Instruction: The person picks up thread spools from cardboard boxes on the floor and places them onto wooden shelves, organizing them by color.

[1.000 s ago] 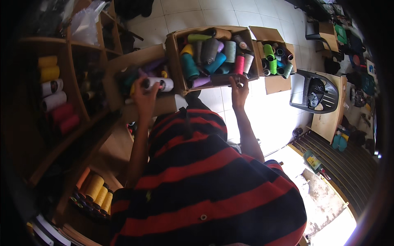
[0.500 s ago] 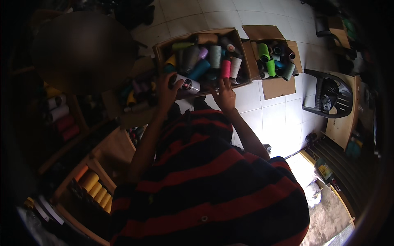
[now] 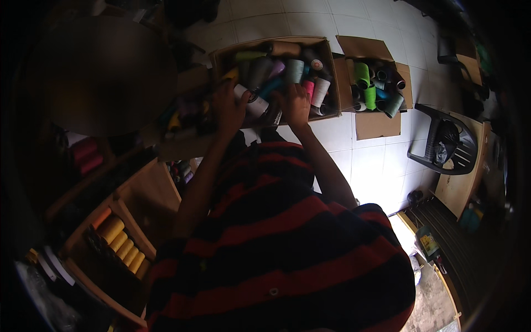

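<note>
Though partly covered by fingers, the white spool (image 3: 255,105) shows well: tilted, dark label on its near end, at the near side of the large carton (image 3: 332,72), toward the left. Left hand (image 3: 227,107) clamped on its far-left end, thumb laid along the side. Right hand (image 3: 295,105) a little way off, hands apart; fingers bent down among the spools, back of hand uppermost. Cannot tell whether it grips anything.

Carton contents jumbled. Just beside the right hand: pink spool (image 3: 308,87), then an off-white spool (image 3: 319,92), leaning. Pale blue-green spool (image 3: 294,71) beyond the fingertips; purple spool (image 3: 276,68) left of that; tan spool (image 3: 285,49) on its side at the back.

To the right, a smaller carton (image 3: 378,126), flaps out, bright green spools (image 3: 362,75) among others. To the left, another carton (image 3: 185,149), dim, yellow spool (image 3: 174,121) inside.

Farther out: yellow spools (image 3: 118,239) lined up in a wooden shelf at lower left; magenta spools (image 3: 87,156) above, in shadow. Black plastic chair (image 3: 468,150) at right, dark bag (image 3: 446,138) on it. Pale tiled floor (image 3: 365,152) between, sunlit in part.
</note>
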The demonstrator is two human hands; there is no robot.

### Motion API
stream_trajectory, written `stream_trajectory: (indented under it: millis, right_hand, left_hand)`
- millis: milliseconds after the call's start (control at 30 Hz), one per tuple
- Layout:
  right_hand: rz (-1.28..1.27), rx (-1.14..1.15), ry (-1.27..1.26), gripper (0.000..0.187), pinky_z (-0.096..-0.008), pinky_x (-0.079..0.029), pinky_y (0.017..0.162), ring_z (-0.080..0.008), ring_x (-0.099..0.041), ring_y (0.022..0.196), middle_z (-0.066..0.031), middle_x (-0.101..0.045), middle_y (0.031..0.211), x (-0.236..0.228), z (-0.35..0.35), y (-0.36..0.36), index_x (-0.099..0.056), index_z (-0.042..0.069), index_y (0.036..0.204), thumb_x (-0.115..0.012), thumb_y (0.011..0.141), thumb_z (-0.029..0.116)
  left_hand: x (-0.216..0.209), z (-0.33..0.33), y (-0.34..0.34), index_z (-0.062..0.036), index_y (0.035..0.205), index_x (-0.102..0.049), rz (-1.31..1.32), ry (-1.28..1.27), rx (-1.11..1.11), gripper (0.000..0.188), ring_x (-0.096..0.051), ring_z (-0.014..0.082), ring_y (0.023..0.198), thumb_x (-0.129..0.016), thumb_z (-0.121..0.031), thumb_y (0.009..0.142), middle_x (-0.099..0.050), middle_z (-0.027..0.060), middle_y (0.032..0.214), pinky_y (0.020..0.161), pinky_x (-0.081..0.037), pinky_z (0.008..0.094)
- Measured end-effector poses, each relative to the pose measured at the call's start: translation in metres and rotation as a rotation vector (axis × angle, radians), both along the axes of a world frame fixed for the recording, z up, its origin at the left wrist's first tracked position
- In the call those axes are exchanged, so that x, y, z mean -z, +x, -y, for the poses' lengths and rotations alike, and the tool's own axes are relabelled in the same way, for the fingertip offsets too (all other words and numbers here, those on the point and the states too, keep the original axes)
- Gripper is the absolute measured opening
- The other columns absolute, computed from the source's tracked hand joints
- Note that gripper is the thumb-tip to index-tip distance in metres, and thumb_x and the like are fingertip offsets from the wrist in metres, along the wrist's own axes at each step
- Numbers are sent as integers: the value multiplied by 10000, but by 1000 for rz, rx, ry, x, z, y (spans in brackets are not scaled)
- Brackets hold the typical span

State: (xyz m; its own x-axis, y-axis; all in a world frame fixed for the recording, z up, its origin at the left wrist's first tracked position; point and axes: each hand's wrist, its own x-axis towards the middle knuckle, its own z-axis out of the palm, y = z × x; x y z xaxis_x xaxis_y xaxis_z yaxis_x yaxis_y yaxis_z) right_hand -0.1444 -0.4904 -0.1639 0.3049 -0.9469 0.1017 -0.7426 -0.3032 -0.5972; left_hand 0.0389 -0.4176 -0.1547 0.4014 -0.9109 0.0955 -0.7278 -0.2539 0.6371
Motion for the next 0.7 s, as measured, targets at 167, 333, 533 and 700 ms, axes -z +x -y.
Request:
stream_trajectory:
  millis: [167,333,533,700]
  right_hand:
    - [-21,-66,-52,396,-468,-439,804,-363,-563,938,-163,-588,976,11,-3,-5,-584,40,1053,-661,843,367]
    - [-100,-124,-66,459,-465,-406,853,-349,-534,1014,-154,-553,1091,10,-13,-7,-550,44,1128,-661,841,385]
    - [-22,-22,-293,387,-465,-388,909,-364,-494,1068,-174,-513,1150,-25,-17,13,-542,28,1157,-679,820,160]
    - [216,-353,-140,331,-458,-443,864,-380,-526,1027,-193,-548,1095,-67,-45,89,-553,8,1123,-642,805,30]
  left_hand:
    - [-3,-4,4,-83,1356,-436,-45,-10,25,632,-419,373,1206,-600,-450,869,-465,182,1307,998,-314,512]
    - [-6,-19,22,-74,1330,-457,-59,-104,46,569,-443,357,1185,-661,-301,849,-486,166,1296,1017,-332,457]
    - [30,-62,66,-76,1253,-509,-179,-103,-163,485,-442,353,1179,-673,-150,803,-507,147,1244,1009,-343,446]
    - [101,-153,141,-87,1236,-515,5,234,-118,519,-436,365,1183,-683,-117,746,-497,161,1226,1010,-347,462]
